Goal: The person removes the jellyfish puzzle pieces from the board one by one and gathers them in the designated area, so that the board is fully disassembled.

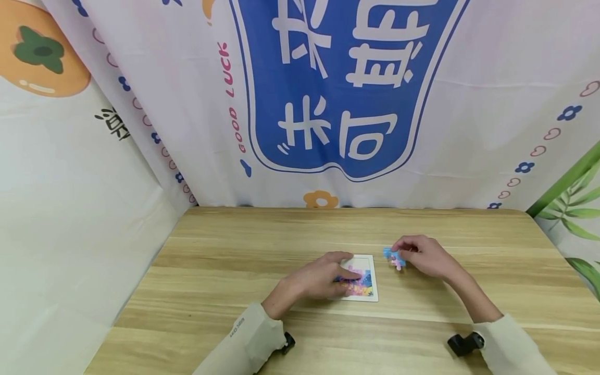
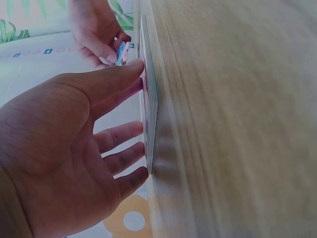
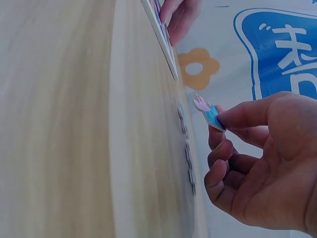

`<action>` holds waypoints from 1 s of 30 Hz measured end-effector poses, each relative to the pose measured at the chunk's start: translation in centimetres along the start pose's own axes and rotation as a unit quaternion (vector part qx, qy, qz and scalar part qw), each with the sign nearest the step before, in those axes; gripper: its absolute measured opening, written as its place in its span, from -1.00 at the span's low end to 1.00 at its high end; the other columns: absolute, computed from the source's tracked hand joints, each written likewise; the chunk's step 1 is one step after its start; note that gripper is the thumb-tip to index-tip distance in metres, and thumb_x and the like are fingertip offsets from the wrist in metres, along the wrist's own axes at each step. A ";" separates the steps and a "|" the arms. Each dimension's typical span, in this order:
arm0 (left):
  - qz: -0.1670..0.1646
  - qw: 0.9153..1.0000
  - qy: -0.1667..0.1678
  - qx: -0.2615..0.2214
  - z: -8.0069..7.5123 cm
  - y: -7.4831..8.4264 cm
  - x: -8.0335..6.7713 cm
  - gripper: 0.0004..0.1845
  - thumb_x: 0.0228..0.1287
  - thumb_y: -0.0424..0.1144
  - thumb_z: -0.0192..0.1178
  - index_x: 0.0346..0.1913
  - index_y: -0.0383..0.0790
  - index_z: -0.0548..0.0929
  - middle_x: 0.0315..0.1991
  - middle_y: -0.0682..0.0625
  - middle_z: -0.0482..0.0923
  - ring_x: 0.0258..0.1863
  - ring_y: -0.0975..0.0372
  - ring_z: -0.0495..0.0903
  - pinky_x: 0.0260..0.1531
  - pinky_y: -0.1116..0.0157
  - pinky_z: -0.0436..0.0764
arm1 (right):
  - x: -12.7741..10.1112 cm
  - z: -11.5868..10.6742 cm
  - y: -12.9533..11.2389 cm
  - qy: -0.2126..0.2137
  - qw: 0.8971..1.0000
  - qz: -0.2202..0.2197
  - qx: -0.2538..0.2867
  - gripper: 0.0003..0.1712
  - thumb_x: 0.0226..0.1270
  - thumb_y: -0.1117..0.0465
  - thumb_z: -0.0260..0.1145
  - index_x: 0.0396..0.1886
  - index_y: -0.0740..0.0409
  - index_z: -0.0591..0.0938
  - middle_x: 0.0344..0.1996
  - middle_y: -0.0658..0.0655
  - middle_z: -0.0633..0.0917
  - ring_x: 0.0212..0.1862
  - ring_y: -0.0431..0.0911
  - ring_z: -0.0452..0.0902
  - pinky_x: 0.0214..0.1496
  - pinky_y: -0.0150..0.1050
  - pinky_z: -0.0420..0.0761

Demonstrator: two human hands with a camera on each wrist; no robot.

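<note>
A jigsaw puzzle tray [image 1: 375,281] with a white frame lies on the table, its lower part filled with pink, blue and yellow pieces. My left hand [image 1: 323,276] rests on it from the left, fingers extended, with their tips on its surface in the left wrist view. To the right of the tray, my right hand [image 1: 424,254] pinches a blue and pink puzzle piece [image 3: 210,115] between thumb and fingers, held above the table. Several loose puzzle pieces [image 3: 190,168] lie flat beneath it in the right wrist view.
The wooden table [image 1: 211,271] meets a printed cloth [image 1: 206,172] hanging along its back edge. Another cloth hangs at the left side. A black wrist mount [image 1: 465,344] sits at the right sleeve, and a similar one at the left sleeve.
</note>
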State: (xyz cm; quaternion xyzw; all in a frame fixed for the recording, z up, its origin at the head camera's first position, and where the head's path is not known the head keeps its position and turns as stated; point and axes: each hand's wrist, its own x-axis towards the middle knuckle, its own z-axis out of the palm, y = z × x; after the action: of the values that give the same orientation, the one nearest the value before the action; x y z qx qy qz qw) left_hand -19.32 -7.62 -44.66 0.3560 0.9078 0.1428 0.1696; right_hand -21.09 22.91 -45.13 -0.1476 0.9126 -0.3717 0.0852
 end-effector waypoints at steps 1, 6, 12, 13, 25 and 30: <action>0.001 1.000 0.000 0.002 0.0 0.0 0.0 -0.54 0.56 -0.09 0.32 0.44 0.16 0.63 0.71 -0.05 0.21 0.70 0.06 0.20 0.68 0.06 0.28 | -0.1 -0.1 0.2 0.001 1.000 0.001 -0.001 -0.81 0.55 0.27 0.27 -0.05 0.14 0.79 -0.20 0.07 0.72 -0.21 -0.07 0.45 -0.21 -0.29 0.48; 0.004 1.000 0.001 0.004 0.0 0.0 0.0 -0.54 0.56 -0.09 0.32 0.44 0.14 0.64 0.71 -0.07 0.21 0.70 0.06 0.20 0.68 0.07 0.28 | -0.8 -0.7 1.0 0.005 1.000 0.011 -0.003 -0.81 0.58 0.27 0.26 -0.02 0.14 0.78 -0.23 0.06 0.71 -0.23 -0.08 0.43 -0.27 -0.29 0.43; 0.002 1.000 0.000 0.003 0.0 0.1 0.0 -0.54 0.56 -0.09 0.32 0.44 0.14 0.63 0.71 -0.07 0.22 0.70 0.06 0.20 0.67 0.07 0.29 | -1.5 -1.4 1.8 0.012 1.000 0.016 -0.018 -0.80 0.60 0.26 0.26 -0.01 0.17 0.78 -0.19 0.07 0.72 -0.21 -0.08 0.42 -0.26 -0.30 0.42; 0.001 1.000 0.000 0.003 0.0 0.0 0.0 -0.54 0.56 -0.09 0.32 0.44 0.14 0.63 0.71 -0.07 0.21 0.70 0.06 0.19 0.67 0.07 0.29 | -1.6 -1.5 1.9 0.013 1.000 0.015 -0.019 -0.80 0.60 0.26 0.26 -0.01 0.17 0.78 -0.19 0.07 0.72 -0.21 -0.08 0.42 -0.27 -0.30 0.42; -0.002 1.000 -0.001 0.001 0.0 -0.1 -0.1 -0.53 0.56 -0.06 0.32 0.45 0.17 0.62 0.72 -0.04 0.19 0.71 0.07 0.18 0.68 0.06 0.29 | -2.8 -2.7 3.2 0.020 0.999 0.022 -0.019 -0.78 0.63 0.28 0.23 0.04 0.22 0.76 -0.25 0.05 0.69 -0.27 -0.15 0.40 -0.30 -0.33 0.40; -0.004 1.000 -0.002 0.000 0.1 0.0 -0.1 -0.54 0.56 -0.06 0.31 0.45 0.18 0.62 0.72 -0.03 0.19 0.71 0.08 0.18 0.68 0.06 0.28 | -3.2 -3.0 3.6 0.022 0.999 0.028 -0.022 -0.79 0.62 0.29 0.23 0.03 0.21 0.76 -0.20 0.06 0.73 -0.24 -0.15 0.43 -0.27 -0.34 0.45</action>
State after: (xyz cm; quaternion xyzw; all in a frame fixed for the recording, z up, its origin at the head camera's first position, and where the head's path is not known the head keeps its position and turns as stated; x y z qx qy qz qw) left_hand -19.19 -7.67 -44.73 0.3530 0.9087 0.1412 0.1722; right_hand -19.58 28.42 -45.42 -0.1155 0.9260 -0.3520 0.0723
